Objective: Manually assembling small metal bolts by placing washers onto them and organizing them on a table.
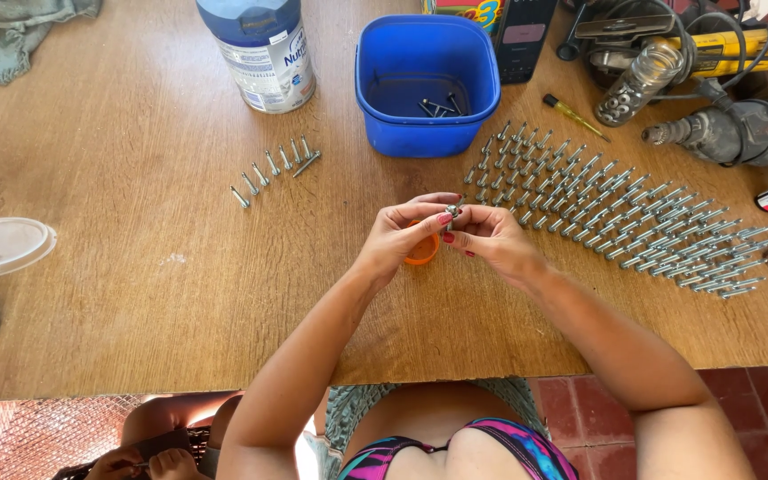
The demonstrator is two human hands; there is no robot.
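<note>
Both hands meet above the middle of the wooden table (135,293). My left hand (399,238) and my right hand (491,238) pinch one small metal bolt (454,211) between their fingertips. An orange round lid-like piece (422,253) shows under my left hand; whether that hand holds it is unclear. To the right lie several rows of bolts (620,209), laid side by side. A short row of bolts (273,167) lies to the left. A blue plastic tub (427,84) with a few bolts inside stands just beyond the hands.
A blue-and-white can (260,53) stands at the back. A power drill (731,133), a yellow tool (740,49), a glass jar (637,84), a screwdriver (572,116) and cables crowd the back right. A clear lid (2,247) lies at the left edge, a grey cloth (11,31) at the back left.
</note>
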